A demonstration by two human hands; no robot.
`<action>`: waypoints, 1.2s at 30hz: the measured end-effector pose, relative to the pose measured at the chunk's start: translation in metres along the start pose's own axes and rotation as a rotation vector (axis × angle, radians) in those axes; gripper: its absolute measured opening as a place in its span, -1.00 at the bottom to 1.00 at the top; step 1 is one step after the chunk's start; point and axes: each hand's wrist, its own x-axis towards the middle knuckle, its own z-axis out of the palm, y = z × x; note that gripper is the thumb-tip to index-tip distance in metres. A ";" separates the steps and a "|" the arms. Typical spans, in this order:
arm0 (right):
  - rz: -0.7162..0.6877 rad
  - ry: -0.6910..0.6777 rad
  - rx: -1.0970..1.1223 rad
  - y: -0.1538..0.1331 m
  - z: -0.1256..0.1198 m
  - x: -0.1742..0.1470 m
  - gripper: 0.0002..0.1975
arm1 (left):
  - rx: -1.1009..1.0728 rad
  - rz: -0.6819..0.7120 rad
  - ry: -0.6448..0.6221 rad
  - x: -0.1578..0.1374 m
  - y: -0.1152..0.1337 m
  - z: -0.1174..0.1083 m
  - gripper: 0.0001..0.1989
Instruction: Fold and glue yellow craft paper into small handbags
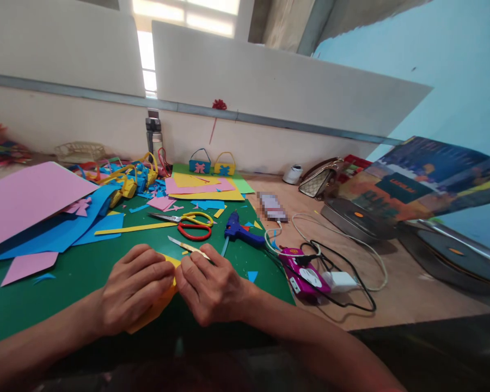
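My left hand is closed round a folded yellow paper piece near the mat's front edge. Against it, with knuckles almost touching, my right hand has its fingers curled and pinches the same yellow paper at its right edge. Most of the paper is hidden by the fingers. A craft knife shows just beyond my right hand; whether it lies on the mat or touches the fingers I cannot tell. Scissors with red and yellow handles lie behind it, and a blue glue gun rests to the right.
Pink card and blue sheets cover the left of the green mat. Small paper bags stand at the back. A purple power strip with cables, a phone and a handbag lie on the right.
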 end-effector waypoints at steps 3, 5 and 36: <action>0.011 0.005 0.009 0.000 0.002 0.000 -0.86 | -0.010 -0.022 0.020 0.003 0.001 0.001 -0.85; 0.026 0.027 0.035 0.000 0.002 0.000 -0.83 | 0.008 -0.047 0.047 0.006 0.001 0.000 -0.86; 0.243 0.052 0.282 0.009 0.002 0.003 -0.82 | -0.064 -0.136 0.096 0.015 -0.008 0.006 -0.95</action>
